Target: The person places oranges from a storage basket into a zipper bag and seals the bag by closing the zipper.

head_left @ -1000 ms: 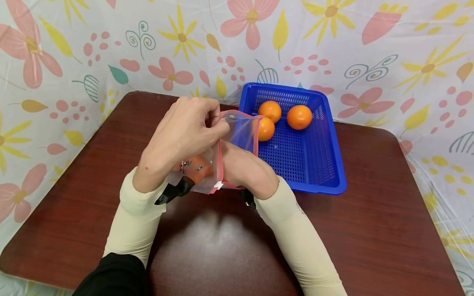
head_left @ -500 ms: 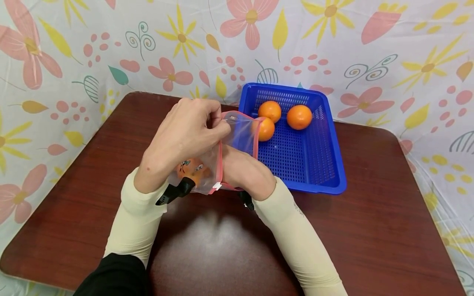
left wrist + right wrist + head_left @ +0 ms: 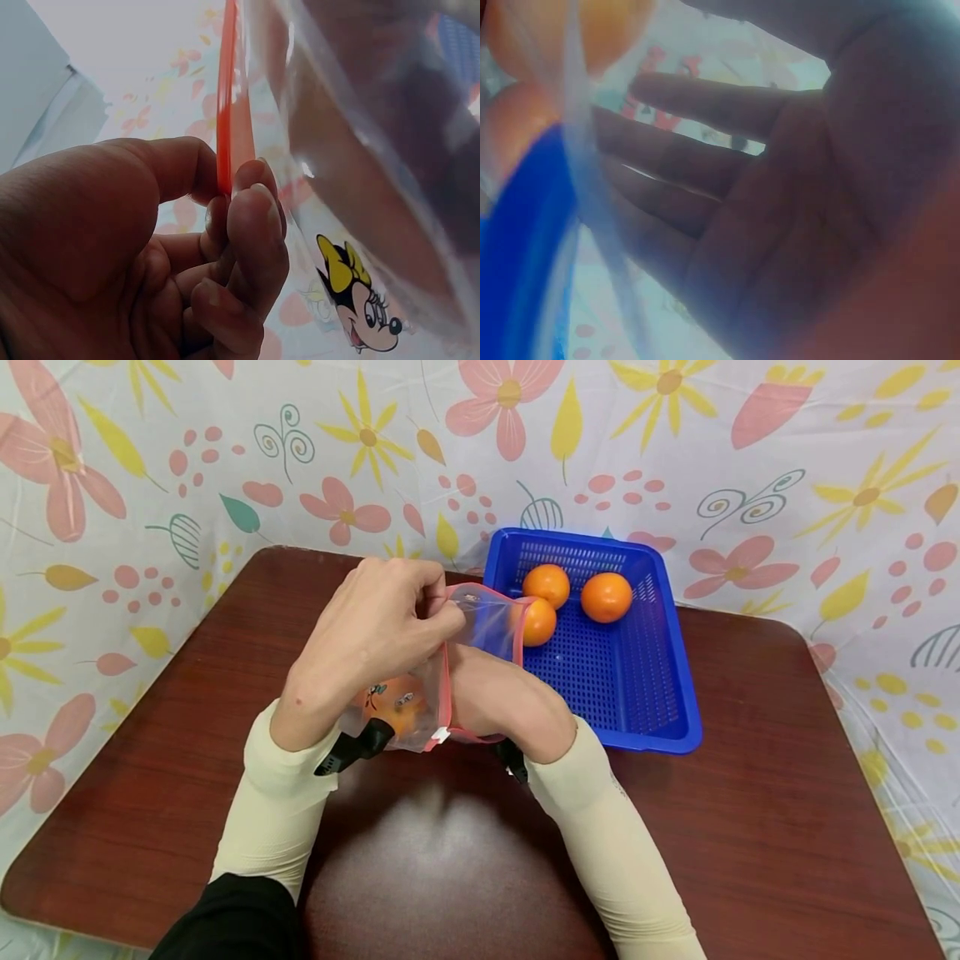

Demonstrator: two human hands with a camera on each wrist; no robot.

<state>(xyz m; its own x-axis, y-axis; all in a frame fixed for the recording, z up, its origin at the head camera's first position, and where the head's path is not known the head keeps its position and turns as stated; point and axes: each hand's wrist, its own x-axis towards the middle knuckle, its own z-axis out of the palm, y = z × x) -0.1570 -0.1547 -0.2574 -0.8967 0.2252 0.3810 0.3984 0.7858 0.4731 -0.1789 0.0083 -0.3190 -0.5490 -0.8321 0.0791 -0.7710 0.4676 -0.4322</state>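
Note:
A clear plastic zip bag (image 3: 483, 639) with red edging and printed cartoon figures is held mouth toward the right in the head view. My left hand (image 3: 375, 622) pinches its upper rim between thumb and fingers; the left wrist view shows the red zip strip (image 3: 226, 97) in that pinch. Through the bag's mouth reaches my right hand (image 3: 495, 693), its fingers inside the bag. In the right wrist view the right hand's fingers (image 3: 705, 101) are extended, with nothing gripped. An orange (image 3: 397, 703) lies inside the bag, seen through the plastic below my left hand.
Right behind the bag stands a blue perforated basket (image 3: 675, 693) with three oranges in it, one of them an orange (image 3: 606, 597) apart from the others. Everything rests on a dark brown table (image 3: 765, 793). A flowered curtain (image 3: 405, 452) hangs behind.
The orange in the bag has shifted slightly down and left. My right wrist moved a little left, then back right. My left hand keeps its hold on the rim.

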